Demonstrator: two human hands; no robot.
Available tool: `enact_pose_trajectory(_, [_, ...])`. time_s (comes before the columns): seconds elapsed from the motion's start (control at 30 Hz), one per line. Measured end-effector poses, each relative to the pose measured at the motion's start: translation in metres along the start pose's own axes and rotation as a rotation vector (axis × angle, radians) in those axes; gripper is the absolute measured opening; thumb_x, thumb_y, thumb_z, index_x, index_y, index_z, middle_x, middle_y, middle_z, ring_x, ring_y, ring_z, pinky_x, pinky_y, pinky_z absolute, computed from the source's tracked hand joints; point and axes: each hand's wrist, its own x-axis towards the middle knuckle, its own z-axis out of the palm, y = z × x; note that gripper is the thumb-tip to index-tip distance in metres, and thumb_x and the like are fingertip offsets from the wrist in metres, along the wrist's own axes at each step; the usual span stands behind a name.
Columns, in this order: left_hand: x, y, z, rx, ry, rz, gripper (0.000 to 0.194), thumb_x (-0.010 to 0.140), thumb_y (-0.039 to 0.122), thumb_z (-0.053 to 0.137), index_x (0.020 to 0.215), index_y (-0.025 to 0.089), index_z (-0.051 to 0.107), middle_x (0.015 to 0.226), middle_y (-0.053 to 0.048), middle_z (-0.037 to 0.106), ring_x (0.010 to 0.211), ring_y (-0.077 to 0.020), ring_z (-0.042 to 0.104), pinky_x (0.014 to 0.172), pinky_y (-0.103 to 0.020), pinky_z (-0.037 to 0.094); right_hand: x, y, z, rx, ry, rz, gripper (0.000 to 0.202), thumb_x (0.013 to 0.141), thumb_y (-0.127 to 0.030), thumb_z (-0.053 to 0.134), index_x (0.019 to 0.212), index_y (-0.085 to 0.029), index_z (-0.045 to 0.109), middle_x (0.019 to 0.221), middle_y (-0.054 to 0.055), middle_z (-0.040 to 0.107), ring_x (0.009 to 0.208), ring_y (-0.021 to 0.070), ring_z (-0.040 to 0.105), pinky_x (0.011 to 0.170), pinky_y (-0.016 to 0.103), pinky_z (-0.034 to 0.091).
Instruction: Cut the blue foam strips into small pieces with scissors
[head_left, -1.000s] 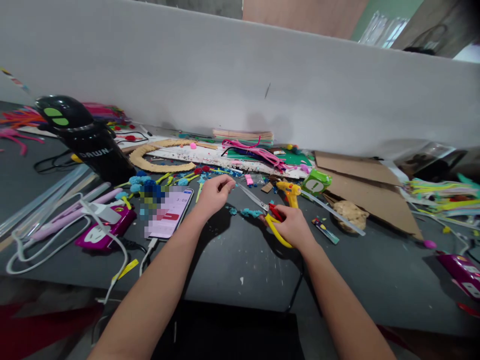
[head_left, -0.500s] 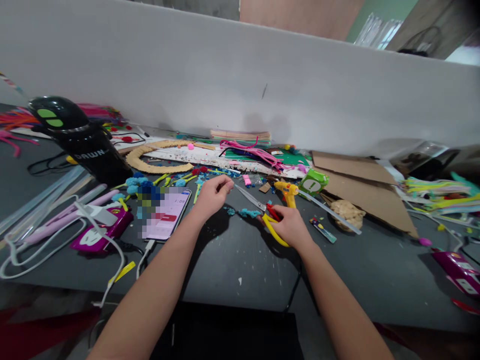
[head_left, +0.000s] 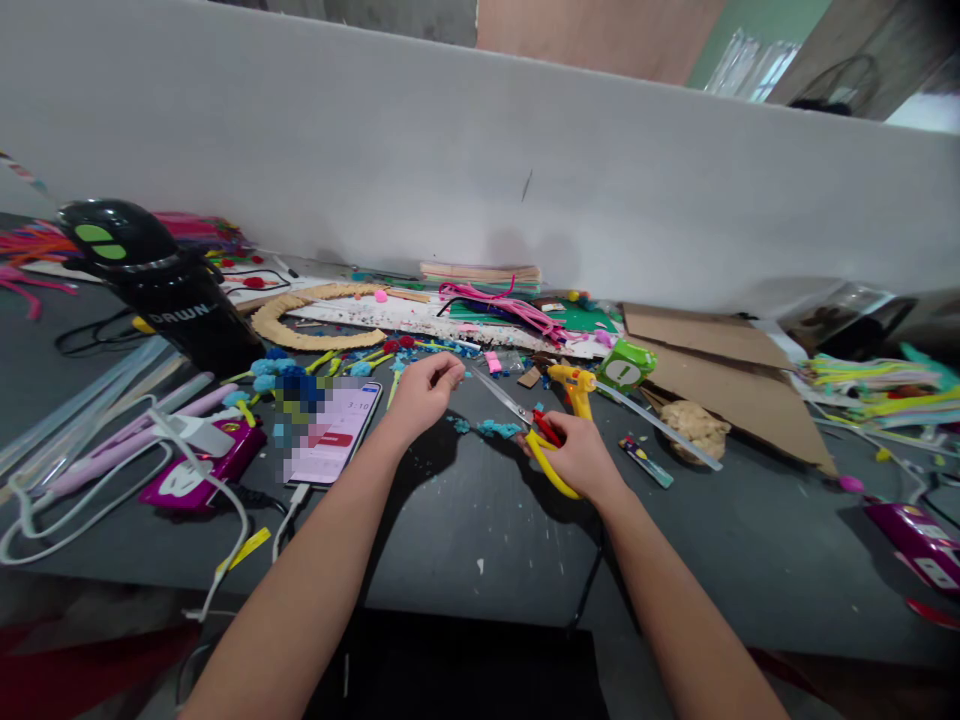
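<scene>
So the clearest thing to read here is DAWN, in pale capitals on the black bottle (head_left: 195, 315), way out left of the left hand (head_left: 427, 390). Nearer that same hand, also on its left, the phone (head_left: 337, 435) shows 3:10, but the smaller stuff on it is too blurry for me. Just beyond the right hand (head_left: 574, 450) there's a green box (head_left: 639, 360) with what looks like a white "!" sign. The purple box (head_left: 236, 450) left of the phone has white markings, can't make out any words.

The right hand (head_left: 576, 456) holds red-and-yellow scissors (head_left: 523, 413).
</scene>
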Motion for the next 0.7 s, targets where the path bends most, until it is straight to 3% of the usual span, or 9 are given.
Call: enact_pose_trajectory(0.7, [-0.0026, 0.0045, -0.0015, 0.017, -0.027, -0.013, 0.022, 0.089, 0.033, 0.051, 0.074, 0.017, 0.056, 0.065, 0.001, 0.049, 0.062, -0.0131, 0.045, 0.057, -0.025, 0.032, -0.0003, 0.0017, -0.0019, -0.037, -0.015, -0.008, 0.026, 0.074, -0.038, 0.063, 0.061, -0.021, 0.049, 0.056, -0.003, 0.048, 0.054, 0.0122, 0.040, 0.051, 0.026, 0.025])
